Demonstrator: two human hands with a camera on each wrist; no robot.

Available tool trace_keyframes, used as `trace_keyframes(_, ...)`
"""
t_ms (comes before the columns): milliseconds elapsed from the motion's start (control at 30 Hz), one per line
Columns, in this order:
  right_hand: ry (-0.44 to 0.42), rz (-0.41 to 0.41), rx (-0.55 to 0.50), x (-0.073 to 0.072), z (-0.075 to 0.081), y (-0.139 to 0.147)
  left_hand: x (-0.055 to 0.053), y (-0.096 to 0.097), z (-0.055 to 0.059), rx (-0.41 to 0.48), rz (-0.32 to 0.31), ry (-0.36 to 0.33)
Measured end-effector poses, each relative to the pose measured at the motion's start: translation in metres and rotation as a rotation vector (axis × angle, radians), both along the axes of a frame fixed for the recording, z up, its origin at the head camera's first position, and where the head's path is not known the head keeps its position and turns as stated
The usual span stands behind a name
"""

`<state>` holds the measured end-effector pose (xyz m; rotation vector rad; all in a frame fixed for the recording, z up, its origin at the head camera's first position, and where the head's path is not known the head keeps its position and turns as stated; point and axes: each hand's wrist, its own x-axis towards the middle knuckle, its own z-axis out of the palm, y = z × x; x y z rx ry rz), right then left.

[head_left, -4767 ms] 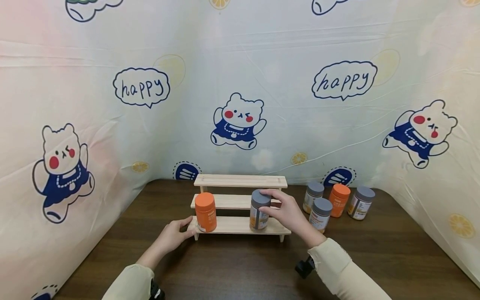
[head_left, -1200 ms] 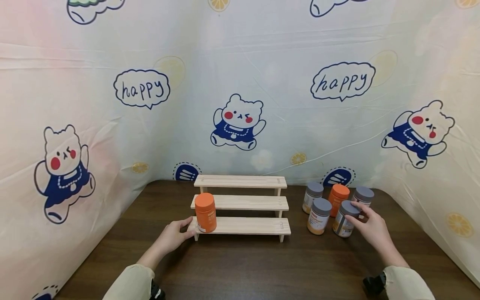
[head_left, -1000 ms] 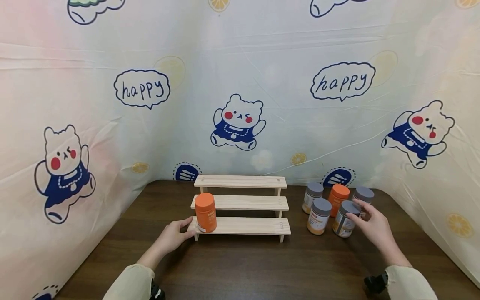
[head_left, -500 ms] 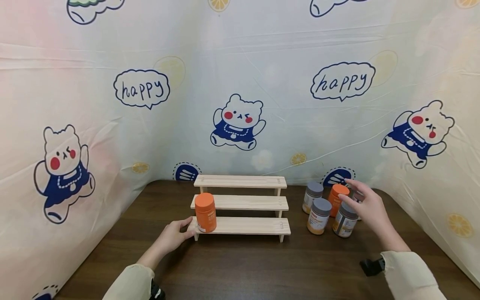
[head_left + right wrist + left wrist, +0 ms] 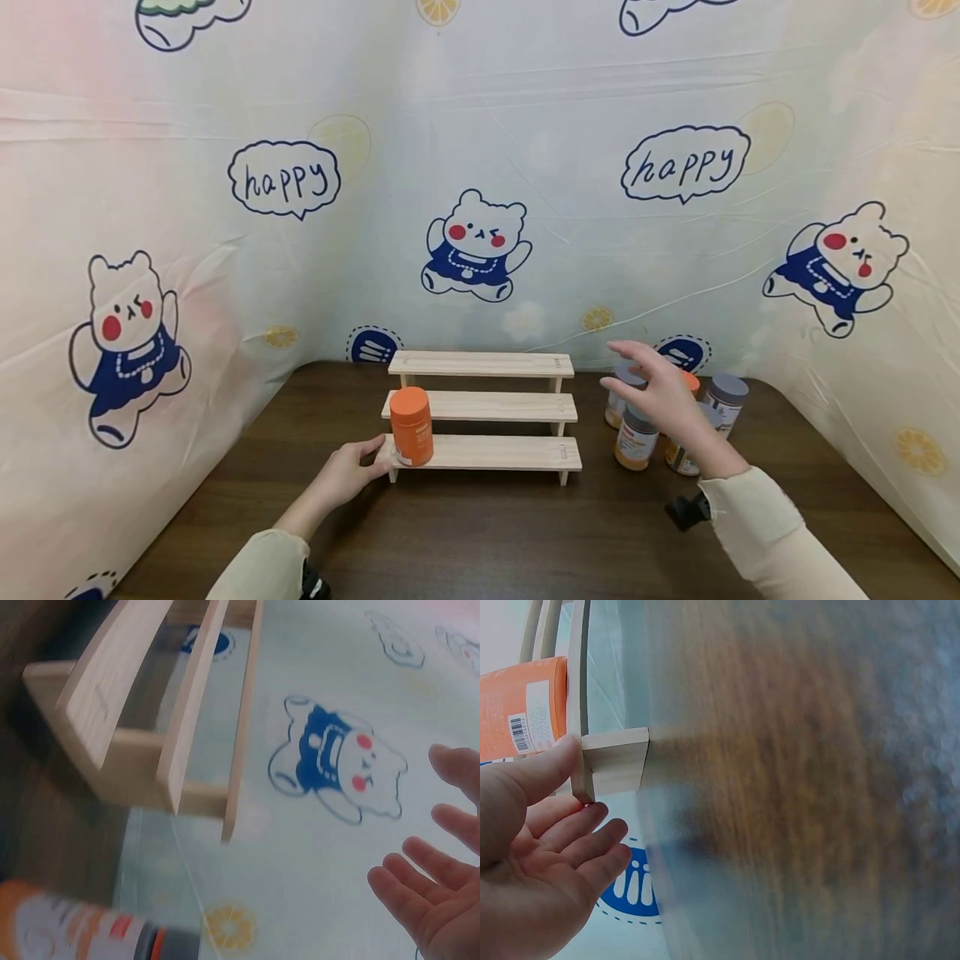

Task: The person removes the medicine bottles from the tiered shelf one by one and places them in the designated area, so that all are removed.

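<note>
A three-step wooden display rack [image 5: 487, 452] stands on the table. On the left end of its lowest step sits an upright orange jar [image 5: 412, 427]. My left hand [image 5: 343, 473] pinches that step's left end between thumb [image 5: 551, 769] and forefinger, beside the jar. Nothing is in my right hand [image 5: 663, 400], which hovers with fingers spread over the jars to the rack's right. Below it a grey-lidded jar [image 5: 636, 442] shows in front. Partly hidden behind the hand are an orange jar [image 5: 691, 382] and other grey-lidded jars [image 5: 724, 400].
The dark wooden table [image 5: 480, 542] carries the rack and the jar group. A printed cloth [image 5: 480, 125] with bears and lettering hangs behind and along both sides.
My right hand gripped a grey-lidded jar on the lowest step; that jar now stands among the others on the table. The hand let go, rose and moved left. My left hand stayed put.
</note>
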<state>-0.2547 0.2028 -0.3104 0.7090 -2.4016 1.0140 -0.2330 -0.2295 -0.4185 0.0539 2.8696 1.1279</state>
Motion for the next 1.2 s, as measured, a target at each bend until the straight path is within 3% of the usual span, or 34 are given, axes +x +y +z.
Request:
trace_keyframes(433, 0.003, 0.149, 0.021, -0.002, 0.009, -0.066, 0.002, -0.001, 0.002, 0.003, -0.003, 0.005)
trace_keyframes(767, 0.053, 0.273, 0.009, -0.011, 0.003, -0.118, 0.002, -0.001, 0.001, -0.001, -0.004, 0.001)
trace_keyframes(967, 0.002, 0.332, -0.032, -0.012, -0.002, -0.145, 0.002, -0.001, 0.001, 0.005, -0.003, -0.004)
trace_keyframes(1200, -0.080, 0.341, -0.028, -0.016, -0.011, -0.173, 0.000, 0.000, 0.001, 0.006, -0.002, -0.004)
